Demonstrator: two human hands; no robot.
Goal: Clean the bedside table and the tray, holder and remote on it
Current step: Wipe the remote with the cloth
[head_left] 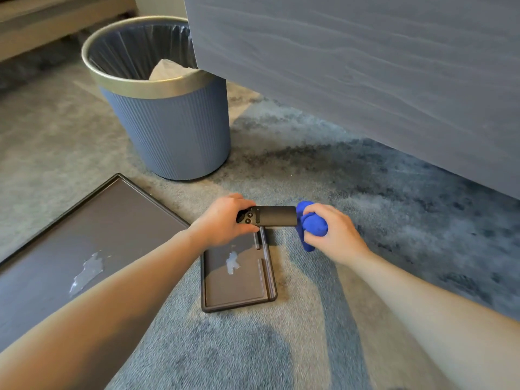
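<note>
My left hand (225, 220) grips the button end of a black remote (277, 216), held level above the carpet. My right hand (334, 232) is closed on a bunched blue cloth (312, 220) that touches the remote's right end. Below the remote, a small dark holder (239, 285) lies flat on the carpet with a white smear on it. A large dark tray (84, 229) lies on the carpet at the left, also bearing a pale smear.
A blue ribbed waste bin (174, 130) with a gold rim and a dark liner stands behind the tray, with crumpled paper inside. A grey wood-grain furniture panel (365, 66) fills the upper right. Grey-blue carpet (394, 192) lies all around.
</note>
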